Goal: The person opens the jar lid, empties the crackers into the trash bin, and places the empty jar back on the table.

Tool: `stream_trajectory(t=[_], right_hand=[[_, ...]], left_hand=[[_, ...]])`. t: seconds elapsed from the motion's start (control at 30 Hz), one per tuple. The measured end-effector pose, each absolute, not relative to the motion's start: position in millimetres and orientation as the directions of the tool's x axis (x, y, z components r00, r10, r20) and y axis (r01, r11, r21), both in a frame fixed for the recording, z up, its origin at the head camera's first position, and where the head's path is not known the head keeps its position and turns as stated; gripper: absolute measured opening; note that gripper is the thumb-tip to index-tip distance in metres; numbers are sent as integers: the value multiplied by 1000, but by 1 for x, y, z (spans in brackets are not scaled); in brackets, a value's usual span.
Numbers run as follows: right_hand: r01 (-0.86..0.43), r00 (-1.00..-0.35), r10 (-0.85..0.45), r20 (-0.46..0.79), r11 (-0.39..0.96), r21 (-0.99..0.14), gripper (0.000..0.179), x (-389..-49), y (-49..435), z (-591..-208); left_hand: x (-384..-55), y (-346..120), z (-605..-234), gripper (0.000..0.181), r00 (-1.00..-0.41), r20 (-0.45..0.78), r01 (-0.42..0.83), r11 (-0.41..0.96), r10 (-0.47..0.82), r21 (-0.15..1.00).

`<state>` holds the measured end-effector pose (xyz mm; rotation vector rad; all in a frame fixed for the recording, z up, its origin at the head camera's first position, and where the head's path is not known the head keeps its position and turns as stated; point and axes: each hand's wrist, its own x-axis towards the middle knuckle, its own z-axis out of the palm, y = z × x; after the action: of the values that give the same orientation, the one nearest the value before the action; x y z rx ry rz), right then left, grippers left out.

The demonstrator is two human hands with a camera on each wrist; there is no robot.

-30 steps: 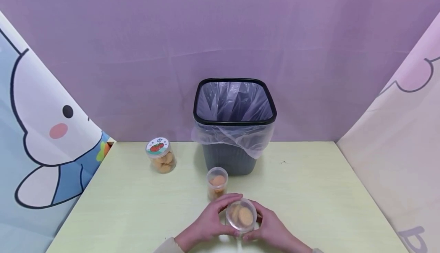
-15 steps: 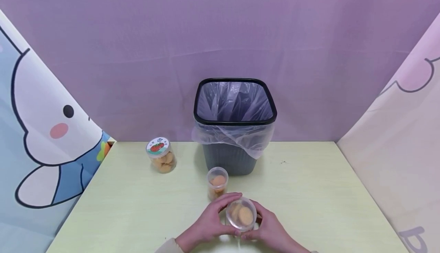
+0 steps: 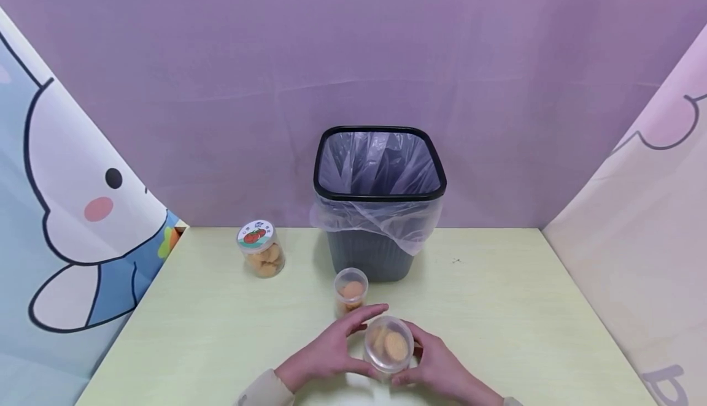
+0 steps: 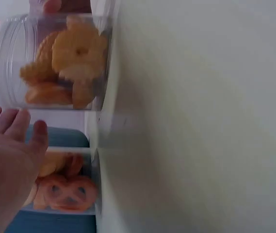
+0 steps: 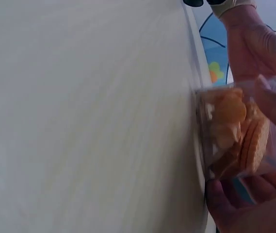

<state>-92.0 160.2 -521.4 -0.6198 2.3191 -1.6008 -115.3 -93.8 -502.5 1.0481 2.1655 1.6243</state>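
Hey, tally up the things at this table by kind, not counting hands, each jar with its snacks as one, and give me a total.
Tomato-picture jar: 1
Plain clear jars, the near jar and the middle jar: 2
Lined bin: 1
Total: 4

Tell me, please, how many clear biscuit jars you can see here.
3: the printed-lid jar left of the bin, the narrower jar in front of the bin, and the third jar between the left hand and right hand. Others could be hidden behind the bin.
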Motion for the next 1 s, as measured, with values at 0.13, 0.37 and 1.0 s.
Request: stream_trajectory(t=[0.13, 0.37, 1.0], right_hand=[[-240, -844, -535, 48, 295, -925, 90, -97, 164, -522], [-252, -817, -574, 60, 261, -932, 86, -100, 166, -519], [-211, -828, -561, 23, 272, -939, 89, -101, 164, -517]], left_hand=[[-121, -96, -499, 95, -653, 218, 447, 136, 725, 884], [-131, -96, -493, 92, -594, 149, 427, 153, 790, 891], [-121, -92, -499, 85, -686, 174, 390, 155, 707, 908]])
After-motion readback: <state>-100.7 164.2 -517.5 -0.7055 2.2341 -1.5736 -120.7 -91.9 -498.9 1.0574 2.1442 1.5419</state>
